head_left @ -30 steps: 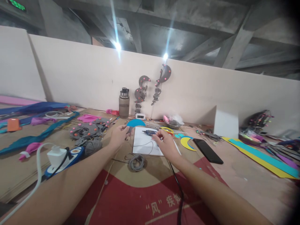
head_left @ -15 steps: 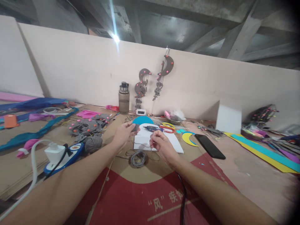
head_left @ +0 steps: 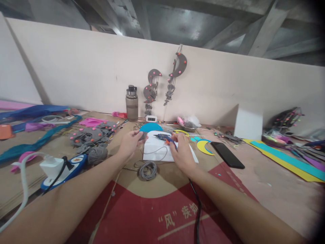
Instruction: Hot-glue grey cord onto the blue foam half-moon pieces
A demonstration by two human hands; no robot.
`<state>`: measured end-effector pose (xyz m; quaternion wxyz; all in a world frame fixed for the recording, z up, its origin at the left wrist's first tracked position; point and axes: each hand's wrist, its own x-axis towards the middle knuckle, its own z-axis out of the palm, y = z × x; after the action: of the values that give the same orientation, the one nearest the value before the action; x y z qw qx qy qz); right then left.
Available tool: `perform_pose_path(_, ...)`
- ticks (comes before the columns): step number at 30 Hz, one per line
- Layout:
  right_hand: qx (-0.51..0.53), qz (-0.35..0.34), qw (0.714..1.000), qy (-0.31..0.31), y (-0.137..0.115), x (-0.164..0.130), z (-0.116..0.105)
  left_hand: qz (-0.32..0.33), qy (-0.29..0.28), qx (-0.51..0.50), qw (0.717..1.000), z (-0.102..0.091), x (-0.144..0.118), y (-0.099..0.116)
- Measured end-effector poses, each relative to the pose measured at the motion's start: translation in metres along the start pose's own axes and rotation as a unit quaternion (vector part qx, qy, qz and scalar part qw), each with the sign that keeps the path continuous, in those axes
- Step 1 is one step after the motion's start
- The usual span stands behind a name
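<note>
Between the fingertips of my left hand (head_left: 130, 144) is a small dark grey felt piece (head_left: 143, 136). My right hand (head_left: 183, 150) has its fingers round the blue handle of a glue gun (head_left: 164, 137), whose nozzle points left over a white sheet (head_left: 154, 154). A black cable runs from under my right wrist toward me. In front of the sheet lies a coil of thin grey cord (head_left: 148, 170), with a loose strand looping up onto the sheet. Behind the sheet a blue disc (head_left: 151, 127) shows partly.
To the left are a grey yarn ball (head_left: 98, 155), grey felt pieces with pink dots (head_left: 86, 136) and a power strip (head_left: 73, 166). A bottle (head_left: 131, 105) stands at the wall. On the right lie a yellow crescent (head_left: 205, 147) and a phone (head_left: 227, 155).
My right hand has let go of the grey cord strand and moved up and right onto the glue gun. My left hand still holds the felt piece. The view has shifted slightly.
</note>
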<state>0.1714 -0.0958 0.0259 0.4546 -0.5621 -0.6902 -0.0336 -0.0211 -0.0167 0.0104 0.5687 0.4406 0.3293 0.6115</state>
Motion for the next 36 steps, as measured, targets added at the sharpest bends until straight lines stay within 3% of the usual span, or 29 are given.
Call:
perform_pose_path(3,-0.112,0.075,0.991,-0.011,0.016,0.006,0.0,0.018,0.018,-0.008,1.0,-0.001,0.002,0.004)
perform_pose_path(7,-0.159,0.155,0.972,-0.079,0.035,0.005,0.011,0.06,0.044,-0.016,0.997,-0.003,0.004,0.013)
perform_pose_path(10,-0.199,0.163,0.96,-0.113,0.039,0.002,0.019,0.076,0.041,-0.013,0.996,-0.004,0.004,0.012)
perform_pose_path(14,-0.223,0.152,0.955,-0.125,0.037,0.004,0.023,0.046,0.026,-0.012,0.999,-0.001,0.002,0.006)
perform_pose_path(24,-0.045,0.238,0.97,-0.034,0.041,0.012,0.006,0.044,0.039,-0.023,0.998,-0.005,0.003,0.008)
perform_pose_path(29,0.124,0.17,0.971,0.114,0.026,0.014,0.001,0.035,0.036,-0.029,0.998,-0.006,0.004,0.005)
perform_pose_path(30,0.162,0.156,0.967,0.12,0.024,0.015,0.001,0.03,0.033,-0.025,0.999,-0.005,0.004,0.005)
perform_pose_path(34,0.281,0.194,0.94,-0.003,0.022,0.011,0.006,0.008,0.032,-0.003,0.999,-0.003,0.002,0.003)
perform_pose_path(36,0.3,0.203,0.932,-0.022,0.021,0.008,0.01,0.002,0.033,0.005,0.999,-0.002,0.002,0.002)
